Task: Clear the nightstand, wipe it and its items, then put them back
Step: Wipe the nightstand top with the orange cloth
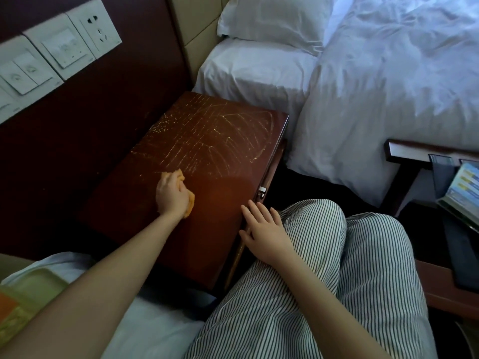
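A person in striped trousers [324,268] wipes a glossy, dark red-brown wooden nightstand [212,177], the left hand [172,195] curled around a crumpled orange cloth [191,203] pressed to the left part of the top, with pale streaks [207,133] across the far half. The right hand [261,229] lies flat, fingers straight, at the nightstand's near right edge, just beside a small metal latch [261,191]. A white-sheeted bed [375,73] stands far right, and white wall switches [51,47] are far left.

The nightstand [207,156] top is glossy dark wood streaked with wet smears; the orange cloth [190,200] looks soft.
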Motion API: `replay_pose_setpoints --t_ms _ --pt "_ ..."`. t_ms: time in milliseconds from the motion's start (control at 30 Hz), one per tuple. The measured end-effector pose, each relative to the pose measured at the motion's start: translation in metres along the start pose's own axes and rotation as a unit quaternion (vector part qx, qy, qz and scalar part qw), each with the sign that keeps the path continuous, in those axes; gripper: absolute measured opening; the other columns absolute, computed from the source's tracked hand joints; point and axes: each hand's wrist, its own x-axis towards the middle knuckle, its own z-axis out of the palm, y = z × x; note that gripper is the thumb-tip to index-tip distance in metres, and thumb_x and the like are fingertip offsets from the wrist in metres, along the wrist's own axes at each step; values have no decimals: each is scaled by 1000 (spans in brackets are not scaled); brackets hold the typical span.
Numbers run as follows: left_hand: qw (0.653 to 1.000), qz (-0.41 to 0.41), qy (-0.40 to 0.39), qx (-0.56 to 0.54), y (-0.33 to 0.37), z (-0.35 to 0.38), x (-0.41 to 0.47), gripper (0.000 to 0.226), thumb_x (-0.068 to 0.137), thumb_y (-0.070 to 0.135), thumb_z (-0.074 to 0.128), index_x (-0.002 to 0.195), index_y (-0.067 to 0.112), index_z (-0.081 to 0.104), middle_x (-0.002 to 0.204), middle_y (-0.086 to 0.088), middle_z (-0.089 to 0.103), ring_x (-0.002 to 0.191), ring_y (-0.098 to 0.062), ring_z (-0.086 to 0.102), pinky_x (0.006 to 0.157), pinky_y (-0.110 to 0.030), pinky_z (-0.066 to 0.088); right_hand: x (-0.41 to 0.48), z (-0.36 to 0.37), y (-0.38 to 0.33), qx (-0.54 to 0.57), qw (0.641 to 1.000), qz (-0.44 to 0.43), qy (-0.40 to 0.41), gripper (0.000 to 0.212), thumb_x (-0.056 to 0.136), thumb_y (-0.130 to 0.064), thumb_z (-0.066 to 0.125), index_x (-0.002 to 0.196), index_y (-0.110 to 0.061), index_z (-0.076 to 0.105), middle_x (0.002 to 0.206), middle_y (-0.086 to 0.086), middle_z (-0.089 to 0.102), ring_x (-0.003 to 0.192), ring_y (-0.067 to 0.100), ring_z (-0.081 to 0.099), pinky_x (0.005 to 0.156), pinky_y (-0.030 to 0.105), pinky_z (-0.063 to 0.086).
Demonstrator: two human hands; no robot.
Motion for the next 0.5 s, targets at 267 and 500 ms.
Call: replay_pose_setpoints --t_ms 267,500 --pt "967 222 -128 -18 15 8 -49 31 93 13 50 122 19 59 136 1 48 131 -15 36 104 -28 29 2 0 3 3 1000 7 0 61 100 -40 32 152 -22 6 159 -1 -1 146 17 -5 115 37 -8" --pt "962 228 -150 -12 -37 -26 -51 32 92 11 52 122 20 59 134 3 49 129 -14 40 104 -25 28 0 2 7 10 1000 5 11 61 100 -39 33 152 -22 6 159 -2 0 146 16 -6 115 38 -8"
